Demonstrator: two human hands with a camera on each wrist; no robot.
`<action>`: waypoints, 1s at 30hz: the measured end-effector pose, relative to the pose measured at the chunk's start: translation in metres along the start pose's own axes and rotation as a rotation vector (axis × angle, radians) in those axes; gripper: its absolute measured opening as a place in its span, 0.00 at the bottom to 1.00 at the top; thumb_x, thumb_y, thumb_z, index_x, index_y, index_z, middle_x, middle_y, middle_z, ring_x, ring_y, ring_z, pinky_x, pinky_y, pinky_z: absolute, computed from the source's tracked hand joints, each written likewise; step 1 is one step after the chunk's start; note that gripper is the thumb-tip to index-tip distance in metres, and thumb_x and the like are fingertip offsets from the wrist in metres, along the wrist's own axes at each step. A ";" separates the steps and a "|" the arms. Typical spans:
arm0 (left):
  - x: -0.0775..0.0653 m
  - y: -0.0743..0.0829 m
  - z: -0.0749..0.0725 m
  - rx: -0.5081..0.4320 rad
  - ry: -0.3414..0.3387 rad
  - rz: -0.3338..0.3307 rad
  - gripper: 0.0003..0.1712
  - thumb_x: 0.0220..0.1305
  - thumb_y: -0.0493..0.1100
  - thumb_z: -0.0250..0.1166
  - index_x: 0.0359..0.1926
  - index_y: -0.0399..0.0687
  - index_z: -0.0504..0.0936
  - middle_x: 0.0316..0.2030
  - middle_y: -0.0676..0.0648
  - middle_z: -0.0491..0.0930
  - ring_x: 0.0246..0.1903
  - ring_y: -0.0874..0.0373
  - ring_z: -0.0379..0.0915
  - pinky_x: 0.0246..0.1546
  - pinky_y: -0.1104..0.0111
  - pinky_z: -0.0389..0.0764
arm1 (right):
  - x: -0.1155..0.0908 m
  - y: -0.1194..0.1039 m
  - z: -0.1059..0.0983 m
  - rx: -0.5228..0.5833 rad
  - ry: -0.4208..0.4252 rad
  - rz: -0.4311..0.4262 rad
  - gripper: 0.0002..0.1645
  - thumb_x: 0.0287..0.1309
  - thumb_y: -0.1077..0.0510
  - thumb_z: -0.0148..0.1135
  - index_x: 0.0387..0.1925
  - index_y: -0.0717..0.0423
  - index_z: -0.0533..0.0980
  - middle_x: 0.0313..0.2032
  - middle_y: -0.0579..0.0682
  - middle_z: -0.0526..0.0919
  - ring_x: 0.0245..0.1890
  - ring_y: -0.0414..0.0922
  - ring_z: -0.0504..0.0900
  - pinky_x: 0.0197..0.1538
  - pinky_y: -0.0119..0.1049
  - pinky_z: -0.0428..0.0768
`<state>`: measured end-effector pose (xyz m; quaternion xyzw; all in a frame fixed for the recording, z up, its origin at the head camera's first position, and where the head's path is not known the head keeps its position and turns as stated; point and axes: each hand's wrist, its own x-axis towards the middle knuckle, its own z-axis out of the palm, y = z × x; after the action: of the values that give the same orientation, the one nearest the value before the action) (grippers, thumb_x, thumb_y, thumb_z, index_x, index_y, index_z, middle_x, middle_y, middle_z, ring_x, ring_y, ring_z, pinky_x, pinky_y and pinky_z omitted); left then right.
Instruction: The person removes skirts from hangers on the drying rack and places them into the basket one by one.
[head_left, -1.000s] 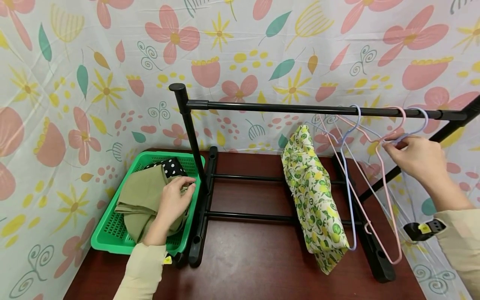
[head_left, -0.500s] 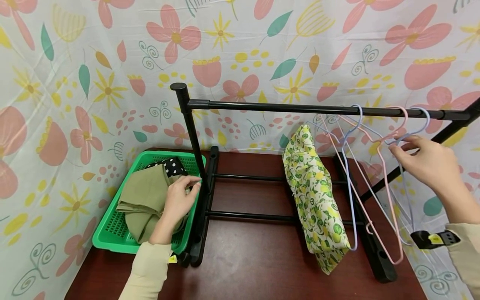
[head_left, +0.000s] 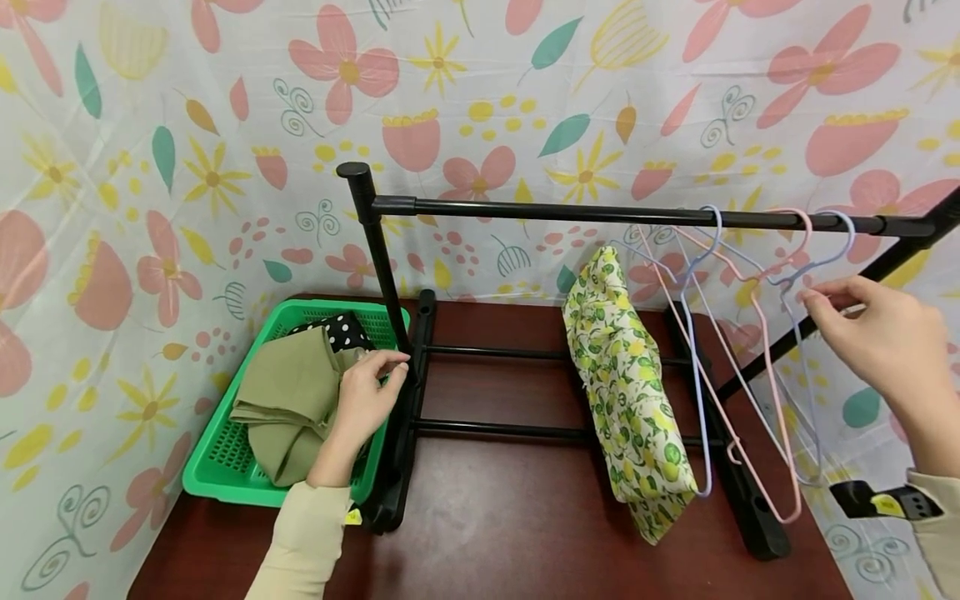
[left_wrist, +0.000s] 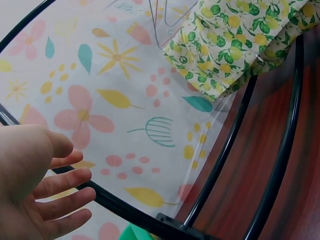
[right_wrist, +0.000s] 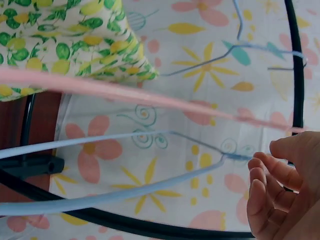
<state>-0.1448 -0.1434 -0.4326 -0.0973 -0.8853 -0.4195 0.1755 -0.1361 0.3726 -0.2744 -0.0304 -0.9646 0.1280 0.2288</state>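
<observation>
In the head view my left hand hovers over the right side of a green basket, beside the rack's left post, with relaxed fingers and nothing in them. The basket holds folded olive cloth and black polka-dot fabric. My right hand is just right of a lavender-blue hanger, apart from it, fingers loosely bent. That hanger hangs rightmost on the rail, beside a pink hanger. Further left, lemon-print cloth hangs on another blue hanger.
The black garment rack stands on a dark reddish-brown table, its two lower bars running across behind the tabletop's front part. Floral sheeting covers the back and sides. The rack's right post rises near my right hand.
My right hand has let go of the rightmost blue hanger and moved right and slightly down. That hanger now hangs by itself. My left hand has drifted slightly right, toward the rack post.
</observation>
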 end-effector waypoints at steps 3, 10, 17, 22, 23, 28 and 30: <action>0.001 0.001 0.003 -0.007 0.004 -0.006 0.10 0.65 0.43 0.57 0.44 0.48 0.82 0.37 0.47 0.77 0.38 0.53 0.73 0.43 0.64 0.73 | -0.002 -0.007 -0.002 0.005 0.015 -0.041 0.18 0.59 0.53 0.54 0.37 0.67 0.77 0.26 0.68 0.79 0.16 0.49 0.74 0.17 0.33 0.62; 0.003 0.002 0.011 -0.032 -0.003 -0.009 0.10 0.64 0.42 0.58 0.43 0.47 0.82 0.36 0.47 0.78 0.38 0.53 0.75 0.41 0.63 0.75 | -0.005 -0.025 0.000 0.039 -0.011 -0.149 0.16 0.59 0.54 0.55 0.37 0.64 0.79 0.19 0.60 0.81 0.11 0.23 0.62 0.15 0.31 0.62; 0.007 0.008 0.016 -0.037 -0.025 0.003 0.09 0.64 0.43 0.57 0.43 0.51 0.82 0.36 0.49 0.78 0.37 0.54 0.74 0.41 0.63 0.75 | -0.001 -0.041 0.003 0.076 -0.042 -0.172 0.17 0.60 0.52 0.54 0.41 0.59 0.80 0.26 0.61 0.84 0.15 0.16 0.63 0.14 0.32 0.63; 0.009 0.011 0.020 -0.044 -0.050 0.022 0.13 0.64 0.43 0.58 0.47 0.50 0.81 0.40 0.46 0.79 0.40 0.51 0.76 0.42 0.59 0.76 | 0.002 -0.052 0.007 0.070 -0.094 -0.210 0.18 0.62 0.50 0.53 0.45 0.56 0.80 0.23 0.58 0.84 0.13 0.30 0.72 0.12 0.35 0.60; 0.010 0.011 0.021 -0.044 -0.061 0.020 0.14 0.64 0.43 0.58 0.49 0.50 0.80 0.42 0.46 0.79 0.41 0.51 0.76 0.42 0.59 0.76 | 0.003 -0.054 0.008 0.068 -0.115 -0.211 0.19 0.62 0.49 0.52 0.46 0.56 0.79 0.24 0.58 0.84 0.13 0.36 0.74 0.12 0.35 0.60; 0.010 0.012 0.025 -0.031 -0.109 0.012 0.17 0.64 0.46 0.58 0.53 0.52 0.78 0.47 0.46 0.77 0.44 0.51 0.75 0.43 0.61 0.76 | 0.008 -0.067 0.012 0.050 -0.210 -0.225 0.23 0.64 0.47 0.49 0.52 0.57 0.75 0.32 0.62 0.84 0.14 0.45 0.78 0.12 0.37 0.61; 0.010 0.013 0.027 -0.033 -0.118 0.014 0.17 0.64 0.46 0.58 0.53 0.52 0.78 0.48 0.46 0.77 0.44 0.51 0.75 0.42 0.61 0.75 | 0.010 -0.071 0.014 0.045 -0.224 -0.236 0.24 0.64 0.46 0.49 0.52 0.57 0.75 0.35 0.64 0.83 0.13 0.44 0.77 0.12 0.37 0.60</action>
<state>-0.1565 -0.1144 -0.4355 -0.1309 -0.8864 -0.4263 0.1244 -0.1516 0.3022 -0.2639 0.1026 -0.9778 0.1246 0.1338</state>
